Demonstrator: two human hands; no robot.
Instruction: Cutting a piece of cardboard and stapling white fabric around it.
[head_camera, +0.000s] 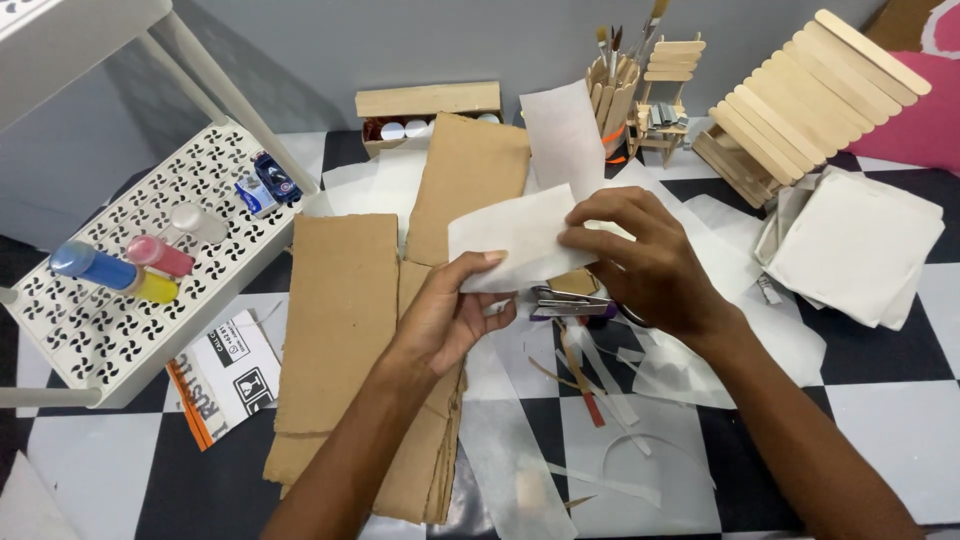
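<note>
Both my hands hold one piece of white tracing-like paper (510, 240) above the floor. My left hand (450, 315) pinches its lower left edge with thumb on top. My right hand (640, 260) grips its right end with curled fingers. Under the paper lie brown cardboard sheets (340, 320) and a metal stapler (570, 300). Thin paper strips and a wooden stick (580, 375) are scattered below my hands.
A white perforated rack (120, 330) at left carries small paint bottles (110, 268). At the back stand a box of ice-cream sticks (430, 105), a brush holder (615, 85) and stick models (800, 95). Folded white paper (860, 245) lies at right on the black-and-white checkered floor.
</note>
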